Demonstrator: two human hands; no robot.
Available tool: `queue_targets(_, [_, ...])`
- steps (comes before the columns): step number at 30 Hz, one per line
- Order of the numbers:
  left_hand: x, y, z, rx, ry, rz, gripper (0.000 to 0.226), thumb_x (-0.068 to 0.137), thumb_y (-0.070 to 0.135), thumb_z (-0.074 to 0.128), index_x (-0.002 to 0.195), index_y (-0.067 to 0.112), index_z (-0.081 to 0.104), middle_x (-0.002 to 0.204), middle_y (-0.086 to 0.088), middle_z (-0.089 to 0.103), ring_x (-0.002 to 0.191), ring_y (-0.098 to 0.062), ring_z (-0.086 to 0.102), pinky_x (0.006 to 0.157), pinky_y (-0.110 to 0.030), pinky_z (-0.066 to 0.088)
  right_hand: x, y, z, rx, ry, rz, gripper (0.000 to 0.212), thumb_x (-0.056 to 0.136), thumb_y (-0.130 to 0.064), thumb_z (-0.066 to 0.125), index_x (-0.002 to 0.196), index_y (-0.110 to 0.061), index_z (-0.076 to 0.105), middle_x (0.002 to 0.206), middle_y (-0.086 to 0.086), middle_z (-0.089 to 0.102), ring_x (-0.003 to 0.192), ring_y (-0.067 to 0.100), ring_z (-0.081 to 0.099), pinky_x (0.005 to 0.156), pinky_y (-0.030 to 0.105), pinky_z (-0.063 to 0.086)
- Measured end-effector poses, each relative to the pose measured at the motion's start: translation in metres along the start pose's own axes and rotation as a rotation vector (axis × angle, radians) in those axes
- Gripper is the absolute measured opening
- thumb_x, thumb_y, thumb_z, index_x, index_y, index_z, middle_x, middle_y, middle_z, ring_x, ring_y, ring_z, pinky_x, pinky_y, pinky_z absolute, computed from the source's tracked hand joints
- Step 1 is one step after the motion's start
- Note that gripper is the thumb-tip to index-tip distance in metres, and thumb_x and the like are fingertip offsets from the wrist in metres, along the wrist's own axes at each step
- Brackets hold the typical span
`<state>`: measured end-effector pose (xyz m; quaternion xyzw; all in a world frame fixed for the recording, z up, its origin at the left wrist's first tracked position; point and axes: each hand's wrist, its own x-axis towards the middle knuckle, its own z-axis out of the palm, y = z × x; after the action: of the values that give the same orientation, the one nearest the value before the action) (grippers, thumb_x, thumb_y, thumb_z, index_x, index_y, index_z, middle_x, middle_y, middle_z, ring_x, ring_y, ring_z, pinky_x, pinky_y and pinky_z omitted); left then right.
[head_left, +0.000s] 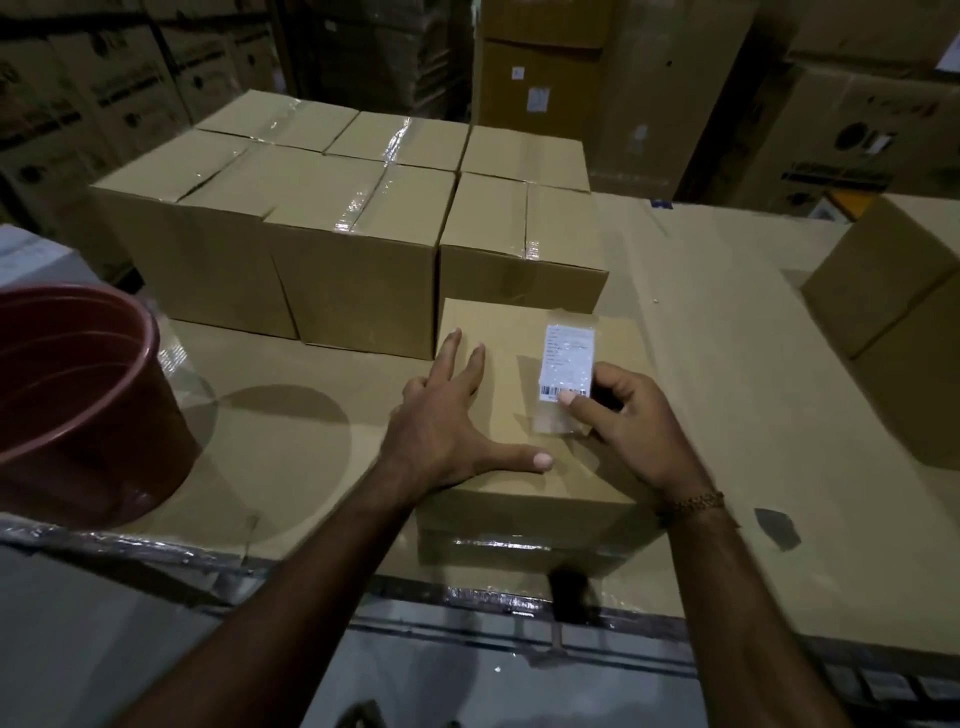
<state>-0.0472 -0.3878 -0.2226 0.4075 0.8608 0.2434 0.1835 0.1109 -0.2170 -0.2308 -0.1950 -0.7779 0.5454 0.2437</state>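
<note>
Atop box (511, 332), right hand (635, 422) pinches barcode label (567, 358).

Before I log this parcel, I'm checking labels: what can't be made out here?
Head view:
label text, too small and blurred; the right hand covers part of its barcode
red bucket, cut off by the left edge
cardboard box top, partly under the left hand

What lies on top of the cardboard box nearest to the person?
On the box, the left hand rests flat and the right hand holds a barcode label. Cardboard beneath them is hidden.
</note>
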Motion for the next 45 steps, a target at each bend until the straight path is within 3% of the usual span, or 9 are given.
queue_targets(4, [-0.001,0.001,-0.001,0.004,0.007,0.007,0.148,0.048,0.090,0.077,0.167,0.039,0.005,0.171,0.024,-0.019,0.154,-0.032,0.020,0.116,-0.054,0.037,0.000,-0.001,0.001,-0.011,-0.004,0.019,0.024,0.102,-0.014,0.070,0.123,-0.020,0.077,0.121,-0.005,0.078,0.115,0.018,0.072,0.101,0.042,0.058])
queue_targets(10, [-0.002,-0.001,-0.001,-0.007,0.033,0.023,0.141,0.054,0.091,0.076,0.167,0.039,0.010,0.173,0.023,-0.012,0.153,-0.033,0.023,0.114,-0.052,0.038,0.003,-0.006,0.008,-0.131,0.035,0.117,0.034,0.102,-0.041,0.050,0.128,-0.035,0.071,0.129,-0.013,0.071,0.119,0.013,0.066,0.106,0.044,0.052])
queue_targets(14, [-0.008,-0.019,-0.011,-0.032,0.048,0.135,0.108,0.075,0.083,0.069,0.164,0.037,0.029,0.175,0.017,0.004,0.154,-0.023,0.032,0.115,-0.054,0.044,0.008,-0.025,0.013,-0.085,0.013,0.233,0.030,0.111,-0.023,0.046,0.101,-0.027,0.074,0.110,-0.009,0.076,0.110,0.020,0.070,0.099,0.038,0.053])
queue_targets(18, [-0.032,-0.050,-0.034,-0.022,0.223,0.236,0.075,0.089,0.068,0.068,0.154,0.035,0.049,0.166,0.013,0.036,0.137,-0.010,0.052,0.105,-0.043,0.052,0.012,-0.049,0.040,-0.120,0.065,0.213,0.023,0.110,-0.022,0.054,0.117,-0.029,0.075,0.112,-0.015,0.077,0.098,0.004,0.072,0.087,0.030,0.056])
queue_targets(20, [-0.044,-0.068,-0.050,-0.065,0.321,0.247,0.071,0.091,0.063,0.069,0.154,0.037,0.048,0.158,0.016,0.046,0.124,-0.006,0.057,0.098,-0.036,0.054,0.013,-0.058,0.065,-0.155,0.077,0.161,0.024,0.108,-0.024,0.059,0.126,-0.027,0.075,0.111,-0.024,0.074,0.098,-0.007,0.070,0.089,0.024,0.054])
queue_targets(23, [-0.059,-0.102,-0.083,-0.138,0.444,0.245,0.069,0.092,0.059,0.069,0.154,0.038,0.047,0.144,0.020,0.056,0.108,-0.002,0.061,0.089,-0.030,0.055,0.019,-0.072,0.108,-0.190,0.075,0.116,0.020,0.105,-0.028,0.065,0.119,-0.025,0.079,0.112,-0.017,0.079,0.104,0.004,0.073,0.098,0.041,0.059])
queue_targets(28, [-0.077,-0.171,-0.146,-0.132,0.532,0.264,0.063,0.095,0.053,0.070,0.151,0.031,0.053,0.137,0.012,0.064,0.117,-0.007,0.061,0.098,-0.035,0.054,0.034,-0.102,0.197,-0.152,0.072,0.076,0.012,0.099,-0.020,0.074,0.110,-0.022,0.078,0.095,0.002,0.079,0.085,0.018,0.073,0.085,0.047,0.059])
queue_targets(38, [-0.102,-0.323,-0.265,-0.087,0.623,0.169,0.054,0.095,0.052,0.067,0.142,0.026,0.062,0.130,0.007,0.067,0.119,-0.014,0.062,0.103,-0.042,0.053,0.072,-0.143,0.388,-0.032,0.141,0.114,0.017,0.104,-0.017,0.066,0.088,-0.013,0.071,0.078,-0.013,0.071,0.064,-0.008,0.060,0.062,0.011,0.044])
queue_targets(45, [-0.091,-0.416,-0.305,-0.007,0.578,-0.002,0.041,0.105,0.035,0.059,0.142,0.018,0.062,0.132,-0.001,0.063,0.122,-0.021,0.056,0.104,-0.043,0.049,0.078,-0.160,0.474,-0.182,0.118,0.182,0.002,0.094,-0.020,0.080,0.093,-0.020,0.081,0.084,-0.004,0.078,0.076,0.011,0.073,0.074,0.034,0.063])
